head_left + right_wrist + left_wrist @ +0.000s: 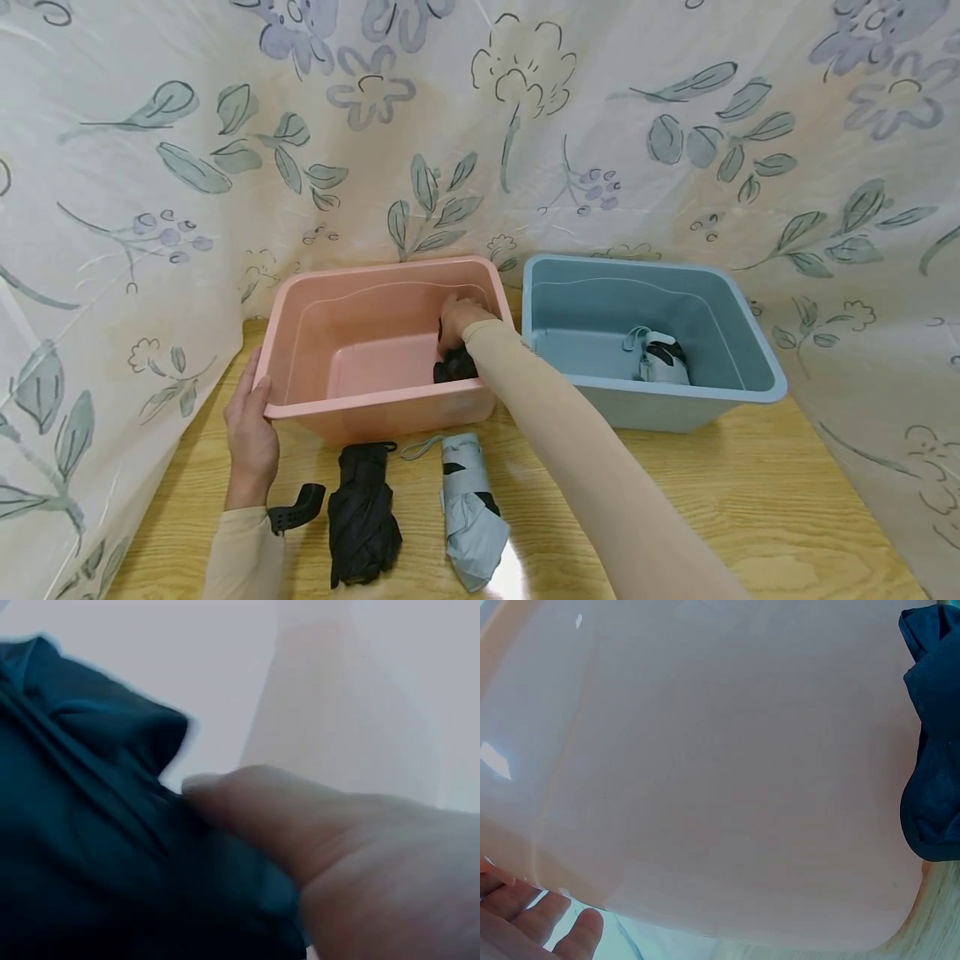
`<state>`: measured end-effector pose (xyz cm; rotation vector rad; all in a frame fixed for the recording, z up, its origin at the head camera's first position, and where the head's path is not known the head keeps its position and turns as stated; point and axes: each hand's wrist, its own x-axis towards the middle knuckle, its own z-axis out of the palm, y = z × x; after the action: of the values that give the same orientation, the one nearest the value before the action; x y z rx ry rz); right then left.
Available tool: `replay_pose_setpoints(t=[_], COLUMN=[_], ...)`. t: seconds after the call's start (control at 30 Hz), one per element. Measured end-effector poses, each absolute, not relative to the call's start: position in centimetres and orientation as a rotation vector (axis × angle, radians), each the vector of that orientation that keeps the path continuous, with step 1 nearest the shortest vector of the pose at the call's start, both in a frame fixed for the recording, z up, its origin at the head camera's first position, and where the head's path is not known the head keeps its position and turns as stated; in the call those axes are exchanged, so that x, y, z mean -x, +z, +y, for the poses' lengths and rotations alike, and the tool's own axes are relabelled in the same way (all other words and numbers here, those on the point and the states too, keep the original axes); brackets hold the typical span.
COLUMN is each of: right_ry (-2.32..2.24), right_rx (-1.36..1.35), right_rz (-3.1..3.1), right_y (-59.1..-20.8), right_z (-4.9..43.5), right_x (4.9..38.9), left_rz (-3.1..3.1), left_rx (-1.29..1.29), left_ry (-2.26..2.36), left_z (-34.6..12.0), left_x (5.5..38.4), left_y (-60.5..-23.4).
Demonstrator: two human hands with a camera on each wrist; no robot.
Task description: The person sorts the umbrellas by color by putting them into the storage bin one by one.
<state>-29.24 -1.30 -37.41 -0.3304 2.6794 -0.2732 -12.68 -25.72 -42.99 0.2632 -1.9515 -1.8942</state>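
Head view: right hand point(459, 322) grips black bundle point(454, 367) inside pink bin point(360, 423); left hand point(252, 440), unclenched, touches bin's corner, I judge to steady it.

There is one pink bin point(390, 418); one blue bin point(637, 408); two black umbrellas point(365, 517); two pale blue umbrellas point(474, 529); one left hand point(251, 442); one right hand point(460, 321); one table point(750, 533).

The black cloth bundle point(455, 367) is creased and partly hidden. It lies inside the pink bin point(397, 414), at the right end.
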Motion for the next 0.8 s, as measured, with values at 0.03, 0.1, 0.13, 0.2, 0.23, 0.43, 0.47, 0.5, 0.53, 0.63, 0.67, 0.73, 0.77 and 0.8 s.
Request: replay_pose_setpoints(t=[0.03, 0.1, 0.13, 0.2, 0.23, 0.43, 0.47, 0.5, 0.53, 0.63, 0.67, 0.73, 0.77, 0.8], right_ry=[-0.261, -0.246, -0.242, -0.235, -0.222, -0.187, -0.187, -0.188, -0.183, -0.189, -0.192, -0.216, -0.245, -0.271], right_rx=[0.346, 0.372, 0.383, 0.404, 0.419, 0.438, 0.444, 0.455, 0.48, 0.564, 0.593, 0.637, 0.641, 0.646], right_rz=[2.681, 2.678, 2.673, 2.67, 2.674, 2.72, 2.728, 2.735, 2.747, 2.753, 2.748, 2.73, 2.718, 2.709], right_y=[-37.4, -37.3, -37.3, -37.3, -37.2, -36.9, -36.7, -36.6, -36.4, -35.6, -35.3, -34.6, -34.3, -33.9], right_z=[-1.2, -1.2, -1.1, -1.1, -1.1, -1.1, -1.1, -1.1, -1.1, -1.1, -1.1, -1.1, -1.0, -1.0], right_x=[29.2, 29.2, 29.2, 29.2, 29.2, 29.2, 29.1, 29.1, 29.1, 29.2, 29.2, 29.2, 29.1, 29.0], left_rz=[-1.95, -1.951, -1.955, -1.956, -1.956, -1.953, -1.954, -1.954, -1.955, -1.956, -1.959, -1.958, -1.953, -1.95], left_rx=[-0.263, -0.265, -0.27, -0.274, -0.275, -0.267, -0.265, -0.263, -0.263, -0.267, -0.27, -0.274, -0.271, -0.27], left_ry=[-1.893, -1.887, -1.881, -1.877, -1.877, -1.879, -1.879, -1.878, -1.877, -1.877, -1.876, -1.878, -1.883, -1.886], left_z=[-25.7, -25.7, -25.7, -25.7, -25.7, -25.7, -25.7, -25.7, -25.7, -25.8, -25.8, -25.8, -25.8, -25.8], left_x=[12.7, 12.7, 12.6, 12.6, 12.7, 12.7, 12.7, 12.7, 12.7, 12.7, 12.7, 12.7, 12.7, 12.7], left_y=[-43.0, -43.0, -43.0, -43.0, -43.0, -43.1, -43.1, -43.2, -43.2, -43.3, -43.3, -43.4, -43.4, -43.4])
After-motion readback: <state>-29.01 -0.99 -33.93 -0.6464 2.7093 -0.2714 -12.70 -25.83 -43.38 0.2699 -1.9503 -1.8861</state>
